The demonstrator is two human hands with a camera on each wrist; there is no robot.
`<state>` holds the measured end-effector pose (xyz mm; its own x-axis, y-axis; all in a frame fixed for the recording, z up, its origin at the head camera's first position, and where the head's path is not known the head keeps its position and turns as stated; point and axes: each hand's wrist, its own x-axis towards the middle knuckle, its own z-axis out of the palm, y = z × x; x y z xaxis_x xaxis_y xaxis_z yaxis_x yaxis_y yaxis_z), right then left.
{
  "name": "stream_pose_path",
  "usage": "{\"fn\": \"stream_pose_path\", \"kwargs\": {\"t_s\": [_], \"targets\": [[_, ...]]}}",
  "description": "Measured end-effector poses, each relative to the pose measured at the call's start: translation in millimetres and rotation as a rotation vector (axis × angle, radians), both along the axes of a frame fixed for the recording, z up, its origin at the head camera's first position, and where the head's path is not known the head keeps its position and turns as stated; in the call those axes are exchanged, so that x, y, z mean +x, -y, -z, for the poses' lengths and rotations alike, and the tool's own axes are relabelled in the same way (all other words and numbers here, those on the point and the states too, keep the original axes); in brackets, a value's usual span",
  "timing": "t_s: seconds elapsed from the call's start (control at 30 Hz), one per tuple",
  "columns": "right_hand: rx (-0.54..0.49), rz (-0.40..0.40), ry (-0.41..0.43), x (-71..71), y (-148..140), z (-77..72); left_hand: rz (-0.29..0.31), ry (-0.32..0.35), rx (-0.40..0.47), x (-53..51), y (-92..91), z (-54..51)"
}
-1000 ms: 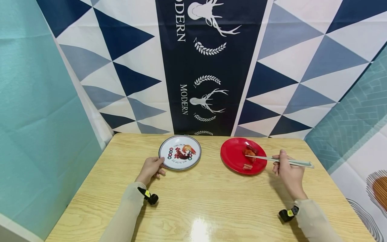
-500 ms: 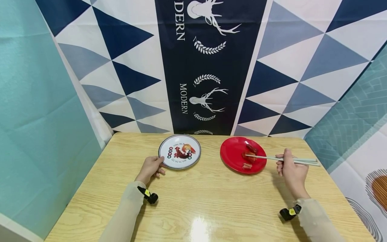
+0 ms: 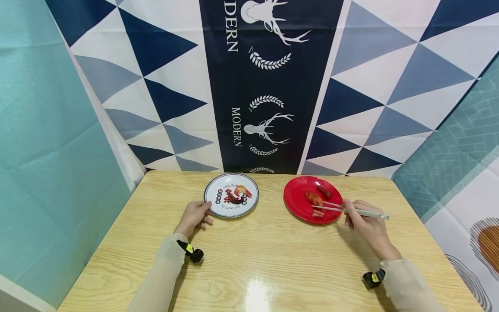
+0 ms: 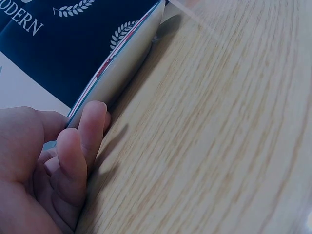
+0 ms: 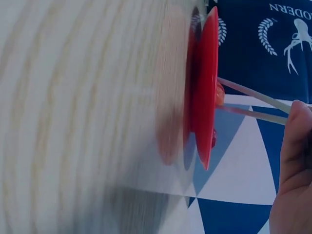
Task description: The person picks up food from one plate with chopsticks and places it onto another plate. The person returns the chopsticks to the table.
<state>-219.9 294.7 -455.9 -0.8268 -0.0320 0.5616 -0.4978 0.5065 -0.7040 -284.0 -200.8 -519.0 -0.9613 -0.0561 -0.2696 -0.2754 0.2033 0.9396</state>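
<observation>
My left hand grips the near-left rim of a white plate with a dark edge, thumb on top and fingers at the underside. Printed lettering covers the plate. An orange shrimp shape shows there; I cannot tell whether it is printed or lies loose. My right hand holds a pair of pale chopsticks over a red plate. Their tips are parted beside an orange-brown piece of food, which looks like a chicken wing. The right wrist view shows the chopsticks reaching over the red plate's rim.
A dark reddish piece of food and a small pinkish piece also lie on the red plate. Both plates are near the back edge of the wooden table. A patterned cloth hangs directly behind.
The right hand first drew slightly right, then moved back left. The chopsticks' tips have spread apart, and the orange-brown piece has shifted left on the red plate. The left hand has stayed put.
</observation>
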Motion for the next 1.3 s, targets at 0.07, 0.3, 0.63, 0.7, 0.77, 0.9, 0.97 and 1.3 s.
{"fn": "stream_pose_path", "kwargs": {"t_s": [0.07, 0.3, 0.63, 0.7, 0.77, 0.9, 0.97, 1.3], "targets": [[-0.010, 0.007, 0.023, -0.7, 0.8, 1.9, -0.001, -0.004, 0.001, 0.1, 0.0, 0.5], [-0.157, 0.052, 0.163, -6.8, -4.5, 9.5, -0.006, 0.000, 0.012, 0.0, 0.0, 2.4], [0.097, -0.070, -0.139, -27.0, -13.0, 26.5, -0.008, -0.002, -0.005, -0.9, -0.1, 2.5], [0.210, -0.096, -0.239, -29.6, -11.8, 26.9, -0.010, -0.002, -0.005, -1.3, -0.3, 2.2], [0.269, -0.115, -0.292, -32.1, -10.0, 26.6, -0.010, -0.001, -0.005, -1.3, -0.4, 2.2], [0.335, -0.103, -0.332, -37.2, -7.1, 25.2, -0.009, 0.004, 0.001, -0.8, -0.4, 2.5], [0.347, -0.097, -0.347, -40.2, -6.0, 24.7, -0.010, 0.006, 0.003, -0.6, -0.3, 2.5], [0.359, -0.103, -0.403, -55.9, -2.1, 27.9, -0.010, 0.002, -0.002, -0.3, 0.4, 1.2]]}}
